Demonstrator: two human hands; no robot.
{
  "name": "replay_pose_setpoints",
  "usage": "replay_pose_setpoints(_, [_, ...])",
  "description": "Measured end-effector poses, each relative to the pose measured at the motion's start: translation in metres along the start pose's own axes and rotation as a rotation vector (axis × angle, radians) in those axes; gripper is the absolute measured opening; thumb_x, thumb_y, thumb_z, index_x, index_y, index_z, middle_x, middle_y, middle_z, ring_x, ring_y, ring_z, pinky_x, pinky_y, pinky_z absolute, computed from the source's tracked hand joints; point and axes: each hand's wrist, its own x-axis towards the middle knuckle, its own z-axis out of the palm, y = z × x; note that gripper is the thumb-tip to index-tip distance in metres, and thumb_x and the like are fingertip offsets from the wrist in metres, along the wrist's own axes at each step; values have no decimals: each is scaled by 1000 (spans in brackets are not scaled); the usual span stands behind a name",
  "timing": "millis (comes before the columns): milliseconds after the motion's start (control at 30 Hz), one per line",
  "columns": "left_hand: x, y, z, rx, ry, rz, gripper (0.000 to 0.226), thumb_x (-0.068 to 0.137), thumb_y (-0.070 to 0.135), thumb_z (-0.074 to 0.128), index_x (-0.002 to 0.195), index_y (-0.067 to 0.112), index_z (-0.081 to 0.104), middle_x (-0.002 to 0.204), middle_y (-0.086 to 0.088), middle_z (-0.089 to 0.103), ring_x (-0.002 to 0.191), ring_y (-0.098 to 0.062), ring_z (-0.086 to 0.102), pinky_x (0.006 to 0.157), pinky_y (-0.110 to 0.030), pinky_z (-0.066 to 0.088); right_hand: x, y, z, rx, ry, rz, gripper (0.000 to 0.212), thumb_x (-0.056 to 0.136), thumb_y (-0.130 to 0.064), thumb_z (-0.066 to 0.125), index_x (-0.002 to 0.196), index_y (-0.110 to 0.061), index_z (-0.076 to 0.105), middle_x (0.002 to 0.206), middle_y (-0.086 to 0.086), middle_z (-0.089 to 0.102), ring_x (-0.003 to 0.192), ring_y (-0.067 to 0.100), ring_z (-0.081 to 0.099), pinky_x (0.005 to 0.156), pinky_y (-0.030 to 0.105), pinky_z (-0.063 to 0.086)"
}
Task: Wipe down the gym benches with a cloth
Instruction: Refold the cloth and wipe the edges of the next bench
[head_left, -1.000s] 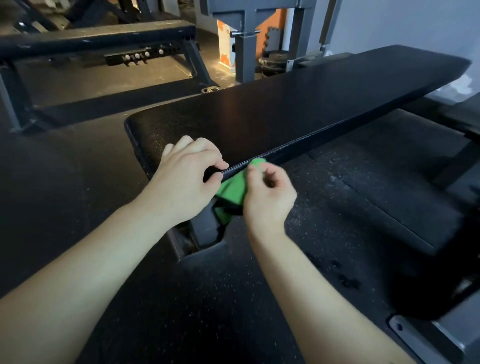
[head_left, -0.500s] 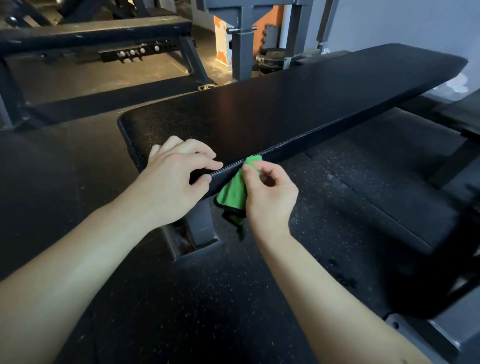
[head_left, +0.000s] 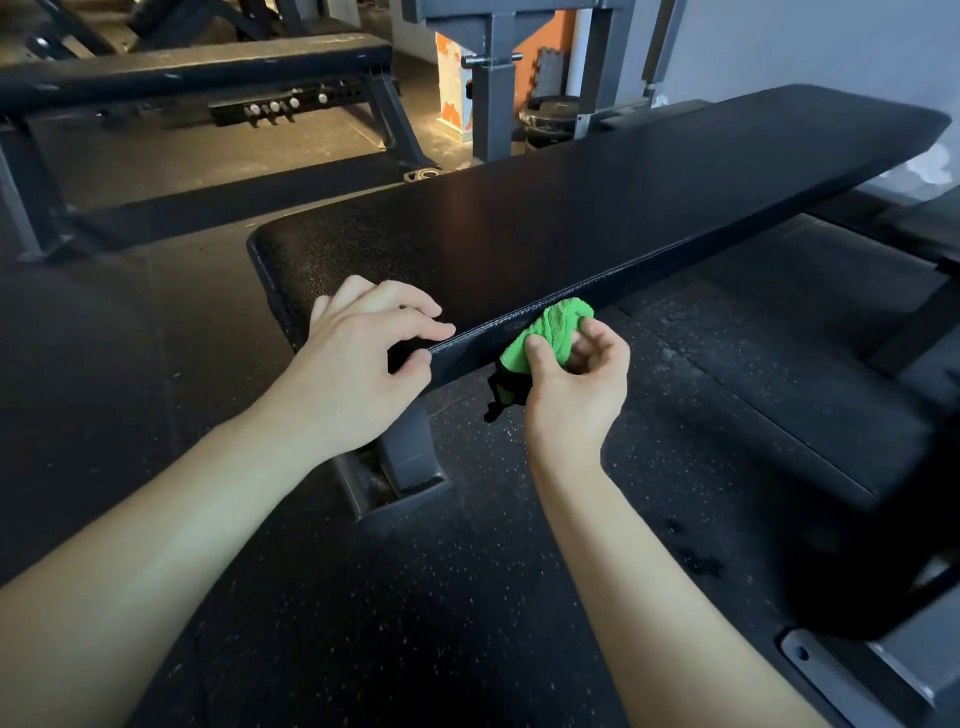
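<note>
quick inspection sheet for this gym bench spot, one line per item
surface: black bench pad, textured; speckled rubber floor below.
job's things: green cloth bunched against the pad's near side edge.
clutter: nothing seen.
grippers: left hand grips the pad's edge, fingers on top, thumb on the side; right hand pinches the cloth.
cables: nothing seen.
surroundings: second bench behind, grey rack post, weight plates.

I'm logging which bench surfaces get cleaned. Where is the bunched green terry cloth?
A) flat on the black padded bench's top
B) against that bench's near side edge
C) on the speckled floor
B: the right hand pinches the bunched green terry cloth against the near side edge of the black padded bench, below its top.
</note>
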Motion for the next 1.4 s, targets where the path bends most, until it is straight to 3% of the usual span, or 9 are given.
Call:
replay_pose_setpoints(133, [-1,0,1,2,11,4,26,96,18,62,114,31,75,124,21,59,113,-9,39,100,-38,27,5,2,-4,-51,-18,-30,31,85,-21,81,113,-25,67,106,-6,71,98,12,67,93,35,57])
replay_pose_setpoints(267, [-1,1,0,4,9,1,26,96,17,62,113,31,75,123,21,59,111,-7,38,102,-40,28,9,-4,-13,-67,-12,-96,15,86,-24,75,81,-36,69,89,-17,69,77,4,60,74,18,51])
replay_pose_setpoints(367, [-1,1,1,4,15,0,25,96,16,63,113,30,75,122,20,59,111,-9,39,102,-42,29,19,-8,-23,-46,106,-83,14,85,-18,71,93,-22,60,107,5,66,88,10,60,75,16,48])
replay_pose_setpoints(533, [-1,3,2,10,28,-2,24,95,15,63,112,28,75,121,20,60,111,-9,39,101,-38,28,34,-19,-22,-87,133,-105,17,89,-14,70,104,-19,65,113,2,65,94,1,64,87,22,54])
replay_pose_setpoints(700, [-1,2,3,8,37,-4,24,95,15,63,111,28,76,121,19,59,111,-8,39,102,-38,27,12,-15,-10,-99,-48,-122,31,98,-9,61,128,-13,68,126,-7,52,99,-26,50,79,-6,36])
replay_pose_setpoints(833, [-1,3,5,18,41,10,26,93,13,64,110,27,76,120,18,60,111,-9,40,101,-39,29,-8,-10,-1,-100,-45,-139,32,94,-8,69,125,-14,72,119,-8,59,111,-3,59,91,3,43])
replay_pose_setpoints(1100, [-1,1,5,23,53,22,26,92,13,65,111,28,75,121,19,60,113,-10,42,100,-37,30,-27,-16,4,-73,-206,-122,19,87,-11,78,103,-21,79,103,-8,67,95,0,66,86,15,51])
replay_pose_setpoints(1300, [-3,0,2,17,34,25,26,96,17,62,116,28,75,124,18,60,115,-10,41,103,-36,26,14,-20,1,-27,78,-40,19,86,-16,74,103,-23,77,107,-11,73,100,3,69,93,32,57])
replay_pose_setpoints(1400, [-3,-1,4,21,41,44,26,96,16,62,116,26,75,124,16,60,116,-11,41,101,-34,26,7,-20,8,36,72,-1,18,90,-14,71,103,-23,77,109,-11,70,100,6,70,88,35,61])
